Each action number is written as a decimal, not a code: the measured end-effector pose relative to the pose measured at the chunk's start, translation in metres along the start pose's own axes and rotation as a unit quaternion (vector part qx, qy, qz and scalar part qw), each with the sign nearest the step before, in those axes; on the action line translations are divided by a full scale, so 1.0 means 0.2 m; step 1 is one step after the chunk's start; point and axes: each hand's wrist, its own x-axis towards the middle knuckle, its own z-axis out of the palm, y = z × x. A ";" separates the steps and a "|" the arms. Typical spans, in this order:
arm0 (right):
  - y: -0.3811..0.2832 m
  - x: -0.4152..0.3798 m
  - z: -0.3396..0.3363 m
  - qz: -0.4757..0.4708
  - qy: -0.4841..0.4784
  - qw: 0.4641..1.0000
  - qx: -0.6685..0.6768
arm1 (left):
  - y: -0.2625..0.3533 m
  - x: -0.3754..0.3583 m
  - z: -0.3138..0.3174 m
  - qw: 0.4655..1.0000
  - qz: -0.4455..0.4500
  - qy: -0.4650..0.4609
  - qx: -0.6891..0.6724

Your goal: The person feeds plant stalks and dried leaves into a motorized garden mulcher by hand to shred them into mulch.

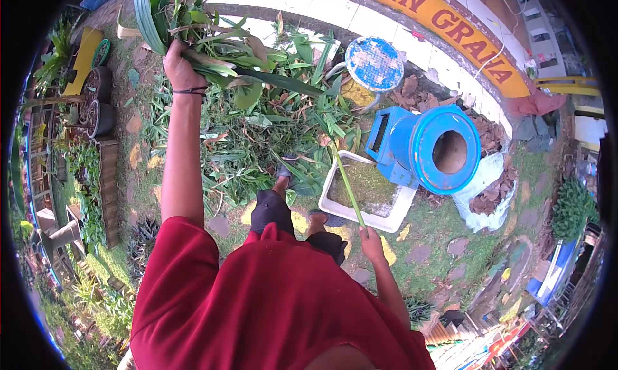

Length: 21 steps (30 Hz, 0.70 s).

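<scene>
My left hand (177, 69), with a dark band at the wrist, is closed round a bundle of leafy green stalks (222, 55), raised at the upper left. Long broad leaves spread out from it to the right. My right hand (371, 244) is closed on the near end of a long green stalk (348, 185). This stalk slants across a white tray (329, 210) that has fine green bits in it. Beyond the tray stands a blue machine (412, 145) with a round opening. A heap of cut greenery (251, 135) covers the ground in front of my feet.
A blue-topped stool (374, 63) stands by the white tiled ledge (309, 8). Dry brown leaves lie beside the machine, some on a pale plastic sack (483, 199). Dark round pots (100, 116) and a wooden planter (109, 190) line the left side. Stepping stones dot the grass.
</scene>
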 end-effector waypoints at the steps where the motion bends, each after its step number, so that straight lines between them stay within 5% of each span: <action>1: 0.05 -0.06 -0.01 0.003 0.006 1.000 0.005 | 0.00 -0.04 0.05 1.000 0.001 -0.018 -0.015; 6: 0.37 -0.32 -0.04 0.080 -0.005 0.997 0.020 | -0.06 -0.23 0.28 1.000 -0.025 -0.015 -0.007; 15: 0.92 -0.59 0.04 0.081 0.071 0.990 0.091 | -0.20 -0.65 0.79 0.991 -0.065 -0.109 -0.050; 21: 0.98 -0.71 -0.01 0.065 0.105 0.982 0.144 | -0.21 -0.89 1.07 0.977 -0.111 -0.171 -0.064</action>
